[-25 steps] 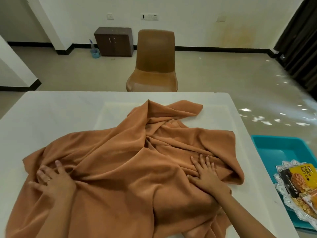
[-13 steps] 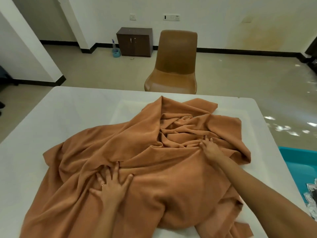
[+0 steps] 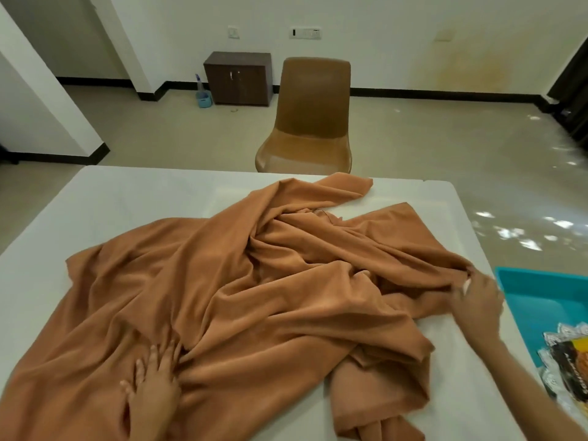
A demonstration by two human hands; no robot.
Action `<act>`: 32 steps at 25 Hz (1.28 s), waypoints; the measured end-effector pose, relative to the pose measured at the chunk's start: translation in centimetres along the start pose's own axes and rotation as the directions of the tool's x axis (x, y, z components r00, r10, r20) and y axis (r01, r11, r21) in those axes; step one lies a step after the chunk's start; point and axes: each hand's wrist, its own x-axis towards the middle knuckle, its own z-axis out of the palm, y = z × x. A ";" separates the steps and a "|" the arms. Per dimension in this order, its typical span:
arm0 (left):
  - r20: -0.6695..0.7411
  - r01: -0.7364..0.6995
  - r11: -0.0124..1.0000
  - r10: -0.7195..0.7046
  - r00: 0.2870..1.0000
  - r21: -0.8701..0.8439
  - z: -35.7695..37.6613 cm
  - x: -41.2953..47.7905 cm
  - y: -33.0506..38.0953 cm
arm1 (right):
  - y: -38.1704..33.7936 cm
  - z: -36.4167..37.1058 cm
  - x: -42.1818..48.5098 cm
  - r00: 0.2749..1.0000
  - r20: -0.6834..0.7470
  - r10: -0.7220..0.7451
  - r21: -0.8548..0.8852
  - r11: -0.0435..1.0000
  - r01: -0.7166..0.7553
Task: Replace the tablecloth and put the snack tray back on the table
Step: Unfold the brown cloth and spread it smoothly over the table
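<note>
A brown plastic chair (image 3: pixel 310 119) stood on the pale tiled floor (image 3: pixel 159 135), its seat facing the camera. Behind it to the left, a small dark wooden cabinet (image 3: pixel 238 78) sat against the white wall, with a little blue container (image 3: pixel 203 98) just beside it. A switch plate (image 3: pixel 234 31) and a socket strip (image 3: pixel 304 33) were mounted above. A dark curtain (image 3: pixel 572 90) hung at the far right, and a teal tub (image 3: pixel 541 300) lay nearer.

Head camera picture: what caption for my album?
A left hand presses the crumpled brown tablecloth; the right hand pinches its edge.
</note>
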 end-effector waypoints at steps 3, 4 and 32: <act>-0.192 -0.148 0.978 0.119 0.974 -0.145 0.7 -1.5 3.3 | -0.7 4.4 -10.7 0.939 0.321 -0.122 -0.026 0.990 0.138; -0.171 -0.217 0.962 0.188 0.967 -0.167 1.1 -1.6 5.3 | -0.9 6.0 -13.1 0.880 0.454 -0.138 -0.090 0.976 0.199; 0.224 -0.334 0.934 0.355 0.908 -0.129 5.8 -6.6 17.2 | -2.9 8.0 -11.9 0.792 0.552 -0.261 -0.038 0.941 0.336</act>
